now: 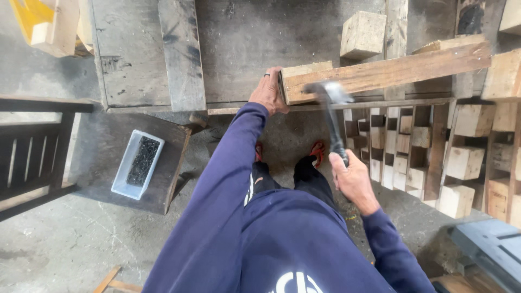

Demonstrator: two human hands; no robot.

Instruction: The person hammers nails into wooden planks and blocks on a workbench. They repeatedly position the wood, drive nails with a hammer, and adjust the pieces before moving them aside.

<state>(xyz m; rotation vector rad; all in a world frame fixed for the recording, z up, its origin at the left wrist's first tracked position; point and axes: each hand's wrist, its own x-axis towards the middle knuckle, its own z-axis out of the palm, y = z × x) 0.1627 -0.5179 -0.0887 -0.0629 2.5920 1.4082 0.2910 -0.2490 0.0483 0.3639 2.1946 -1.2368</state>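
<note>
Pale wood plank (388,71) lies across the dark workbench (233,49), near end at the bench's front edge, far end running up-right over a stack of wood blocks (461,163). Left hand (269,92) presses against the plank's near end and the block (304,69) under it, fingers wrapped on the end face; ring on one finger. Right hand (353,179) clenched round the handle of a hammer (332,116), head motion-blurred just over the plank's near end; can't tell if it's touching the wood. Loose wood cube (362,33) sits on the bench behind the plank, apart from it. White tray of dark nails (138,163) rests on a low dark stand at the left, well away from both hands. Red sandals (317,152) show on the concrete floor below the bench edge.
</note>
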